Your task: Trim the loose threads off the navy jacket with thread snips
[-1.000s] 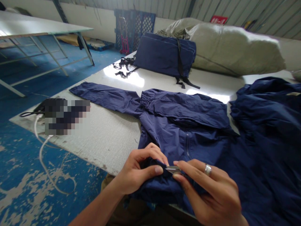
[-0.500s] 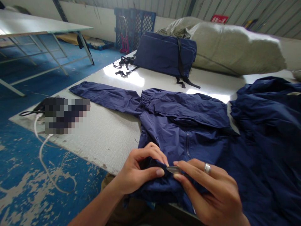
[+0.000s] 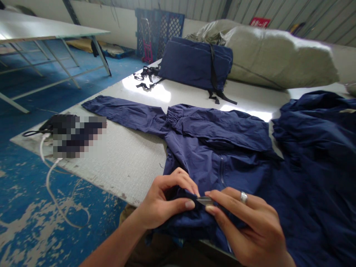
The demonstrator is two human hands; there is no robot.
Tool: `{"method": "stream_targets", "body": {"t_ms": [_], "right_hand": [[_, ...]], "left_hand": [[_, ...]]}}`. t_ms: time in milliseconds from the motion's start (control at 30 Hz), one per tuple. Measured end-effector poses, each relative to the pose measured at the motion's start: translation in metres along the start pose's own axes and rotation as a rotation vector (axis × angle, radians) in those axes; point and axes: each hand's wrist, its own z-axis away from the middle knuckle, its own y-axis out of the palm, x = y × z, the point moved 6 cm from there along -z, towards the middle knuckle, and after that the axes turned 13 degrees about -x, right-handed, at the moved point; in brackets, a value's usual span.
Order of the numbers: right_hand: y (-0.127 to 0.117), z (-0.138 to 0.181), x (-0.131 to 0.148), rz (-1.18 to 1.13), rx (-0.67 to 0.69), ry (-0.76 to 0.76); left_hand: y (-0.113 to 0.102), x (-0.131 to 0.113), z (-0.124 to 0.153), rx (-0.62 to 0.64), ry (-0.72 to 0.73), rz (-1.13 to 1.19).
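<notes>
A navy nylon jacket (image 3: 214, 163) lies spread on the white work table (image 3: 125, 159), with one sleeve (image 3: 125, 115) stretched to the left and a zip (image 3: 221, 170) down its front. My left hand (image 3: 165, 200) pinches a fold of the jacket near the table's front edge. A small metal blade (image 3: 205, 201) sticks out from between the fingers of my right hand (image 3: 244, 222), which wears a silver ring. Its tip touches the fold beside my left fingers. The rest of the blade is hidden in my fingers.
A strapped navy bundle (image 3: 196, 63) and a large beige sack (image 3: 278, 59) lie at the table's far side. More navy fabric (image 3: 314, 137) is heaped at the right. A blurred dark object (image 3: 75, 135) with a white cable sits at the left edge, above a paint-worn blue floor (image 3: 33, 207).
My right hand has tilted slightly, raising the ring a little. The blade and my left hand stay at the same fold. The view has shifted very slightly.
</notes>
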Motion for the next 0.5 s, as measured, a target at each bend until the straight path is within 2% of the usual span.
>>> {"method": "stream_targets", "body": {"t_ms": [500], "right_hand": [[0.0023, -0.0034, 0.0005, -0.034, 0.032, 0.008]], "left_hand": [[0.0001, 0.0004, -0.0001, 0.012, -0.014, -0.004]]}}
